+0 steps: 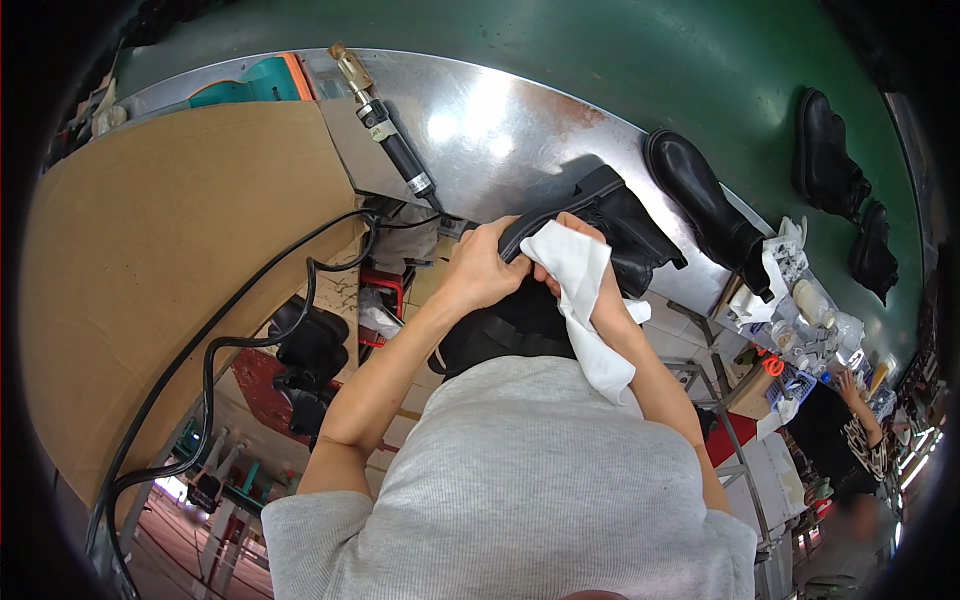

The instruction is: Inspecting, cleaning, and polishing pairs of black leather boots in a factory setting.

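A black ankle boot (640, 235) lies tilted at the steel table's near edge, its sole edge facing up and left. My left hand (483, 265) grips the boot by its toe end, fingers wrapped round the sole edge. A white cloth (575, 260) is held in my right hand (582, 228), which presses against the boot's side close to my left fingers. The cloth's loose end hangs down over my right forearm. Some right fingers are hidden behind the cloth. Farther right, a second black boot (700, 190) lies on its side, apart from both hands.
A black hand tool with a brass-coloured end (385, 135) lies left on the steel table (480, 130). Black cables (290, 250) cross a large cardboard sheet (180, 230). Other boots (825, 150) rest on the green surface (680, 60). Bottles and crumpled paper crowd the right, near another person's hand (850, 390).
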Action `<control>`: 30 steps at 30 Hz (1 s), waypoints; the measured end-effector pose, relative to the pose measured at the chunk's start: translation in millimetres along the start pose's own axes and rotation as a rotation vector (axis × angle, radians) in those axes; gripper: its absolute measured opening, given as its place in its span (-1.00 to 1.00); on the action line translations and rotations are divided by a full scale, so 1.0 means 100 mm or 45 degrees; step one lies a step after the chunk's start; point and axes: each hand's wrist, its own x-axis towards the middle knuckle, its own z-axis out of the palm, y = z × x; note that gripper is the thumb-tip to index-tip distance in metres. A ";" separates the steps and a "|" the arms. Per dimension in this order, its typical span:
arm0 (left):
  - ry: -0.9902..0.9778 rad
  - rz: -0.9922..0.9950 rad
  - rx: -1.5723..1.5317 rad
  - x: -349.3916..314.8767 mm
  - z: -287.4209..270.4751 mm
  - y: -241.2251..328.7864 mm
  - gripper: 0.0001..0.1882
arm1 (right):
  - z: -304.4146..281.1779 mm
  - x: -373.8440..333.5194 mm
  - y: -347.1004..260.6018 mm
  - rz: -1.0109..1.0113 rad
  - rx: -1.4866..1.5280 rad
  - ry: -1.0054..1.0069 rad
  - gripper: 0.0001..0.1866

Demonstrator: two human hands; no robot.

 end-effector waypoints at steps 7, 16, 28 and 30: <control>-0.034 -0.016 0.005 0.01 -0.02 0.00 -0.55 | -0.04 0.04 -0.03 0.109 -0.076 -0.174 -0.81; -0.050 0.003 -0.014 0.03 -0.02 -0.06 -0.56 | -0.01 0.02 -0.04 0.051 -0.041 -0.158 -0.81; -0.048 0.020 -0.041 0.08 -0.04 -0.10 -0.57 | 0.01 0.04 -0.07 0.076 -0.046 -0.135 -0.81; -0.054 -0.004 -0.046 0.08 -0.05 -0.10 -0.58 | 0.04 0.03 -0.07 -0.006 -0.168 -0.067 -0.81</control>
